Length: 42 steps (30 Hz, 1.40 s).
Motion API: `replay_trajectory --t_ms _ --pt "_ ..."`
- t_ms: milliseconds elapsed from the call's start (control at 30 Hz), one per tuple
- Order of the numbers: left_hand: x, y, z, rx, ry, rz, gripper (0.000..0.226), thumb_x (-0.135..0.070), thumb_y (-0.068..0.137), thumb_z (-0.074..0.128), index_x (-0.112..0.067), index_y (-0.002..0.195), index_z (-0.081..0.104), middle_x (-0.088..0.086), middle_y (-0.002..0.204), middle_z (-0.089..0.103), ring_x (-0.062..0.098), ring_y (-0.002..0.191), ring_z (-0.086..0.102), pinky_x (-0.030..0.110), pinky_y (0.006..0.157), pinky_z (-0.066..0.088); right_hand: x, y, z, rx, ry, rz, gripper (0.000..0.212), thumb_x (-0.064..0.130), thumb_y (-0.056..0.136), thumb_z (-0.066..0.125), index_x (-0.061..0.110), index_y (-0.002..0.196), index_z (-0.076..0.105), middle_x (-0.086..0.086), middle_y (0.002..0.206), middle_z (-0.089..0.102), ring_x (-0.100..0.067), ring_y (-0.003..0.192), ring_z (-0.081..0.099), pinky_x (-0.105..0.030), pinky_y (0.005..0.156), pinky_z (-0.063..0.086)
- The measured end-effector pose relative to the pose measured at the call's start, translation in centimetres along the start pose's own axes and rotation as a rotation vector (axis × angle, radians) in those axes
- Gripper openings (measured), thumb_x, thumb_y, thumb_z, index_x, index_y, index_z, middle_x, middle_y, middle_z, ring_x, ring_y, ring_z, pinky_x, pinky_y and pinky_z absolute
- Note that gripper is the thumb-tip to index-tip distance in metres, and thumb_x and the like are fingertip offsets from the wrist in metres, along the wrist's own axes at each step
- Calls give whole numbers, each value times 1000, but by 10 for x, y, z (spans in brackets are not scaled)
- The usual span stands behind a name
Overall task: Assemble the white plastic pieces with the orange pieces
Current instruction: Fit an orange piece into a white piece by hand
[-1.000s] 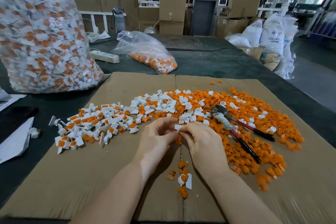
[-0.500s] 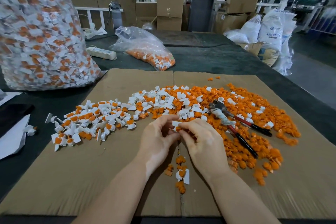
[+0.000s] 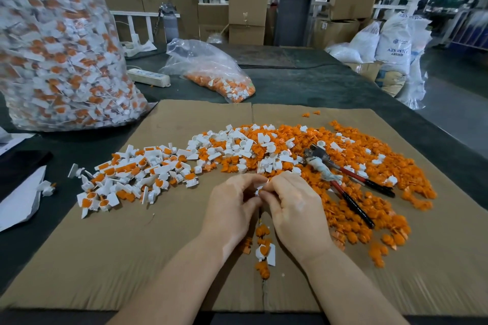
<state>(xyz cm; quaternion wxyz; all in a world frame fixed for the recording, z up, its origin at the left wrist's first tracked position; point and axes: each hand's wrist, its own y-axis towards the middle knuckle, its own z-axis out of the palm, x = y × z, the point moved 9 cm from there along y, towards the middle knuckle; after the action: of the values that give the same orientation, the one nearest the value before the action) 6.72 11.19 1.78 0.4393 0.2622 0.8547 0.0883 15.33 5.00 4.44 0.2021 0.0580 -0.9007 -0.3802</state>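
At the centre of the frame the left hand (image 3: 232, 206) and the right hand (image 3: 295, 208) meet above a flat sheet of brown corrugated cardboard (image 3: 132, 258). The fingers of both are curled inward, their tips pinching a small white plastic piece (image 3: 259, 189) between them; only a sliver of it shows, so its shape is hard to make out.

Just beyond the hands a scatter of loose white plastic pieces (image 3: 237, 148), smooth, with small round cups and flat tabs, lies over the left edge of a broad heap of small knobbly orange pieces (image 3: 369, 166) that spreads to the right of the frame. To the left sits a pile of joined pieces (image 3: 132, 177), white tabs with orange filling their cups. A few more lie below the hands, near the cardboard's seam (image 3: 265, 250).

Pliers (image 3: 343, 174) with red and black handles rest on the orange heap, cloth wrapped round them near the metal head.

In the upper left stands a bulging clear plastic bag (image 3: 58, 47) of white-and-orange parts; a smaller crinkled bag (image 3: 211, 71) lies on the dark tabletop at upper centre, beside a white power strip (image 3: 149, 77).
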Motion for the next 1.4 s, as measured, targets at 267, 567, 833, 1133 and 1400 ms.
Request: replay_trajectory --t_ms 267,567,833,1133,1400 --pt "0 -1 0 9 13 -10 31 -9 82 69 -23 109 68 -18 97 58 -4 88 50 -7 75 32 -2 -3 1 11 -13 30 11 0 75 72 4 71 63 -4 69 60 -18 67 56 -25 57 47" --pt "10 1 0 9 -102 -87 29 -15 83 69 -25 110 66 -14 99 62 -4 87 54 2 77 40 -8 -1 3 42 71 71 9 0 82 66 7 88 70 -2 85 66 -14 85 61 -24 78 51" --pt "53 15 -54 -198 415 -205 21 -29 93 54 -20 106 68 1 106 50 21 106 42 31 91 31 -19 -2 -6 -65 -14 156 5 1 81 68 5 83 70 -4 78 64 -20 78 60 -28 72 51" --pt "81 25 -90 -205 727 -310 27 -20 93 55 -31 116 64 3 123 46 26 114 30 40 93 27 -24 -3 2 -14 -108 180 6 0 80 69 6 79 68 -5 75 62 -22 73 59 -36 66 53" --pt "36 30 -49 -95 358 -3 22 -14 89 61 -17 109 68 0 106 61 13 98 49 20 85 33 -29 -4 13 82 -152 223 6 1 83 65 6 80 68 -7 78 63 -25 78 59 -40 70 51"
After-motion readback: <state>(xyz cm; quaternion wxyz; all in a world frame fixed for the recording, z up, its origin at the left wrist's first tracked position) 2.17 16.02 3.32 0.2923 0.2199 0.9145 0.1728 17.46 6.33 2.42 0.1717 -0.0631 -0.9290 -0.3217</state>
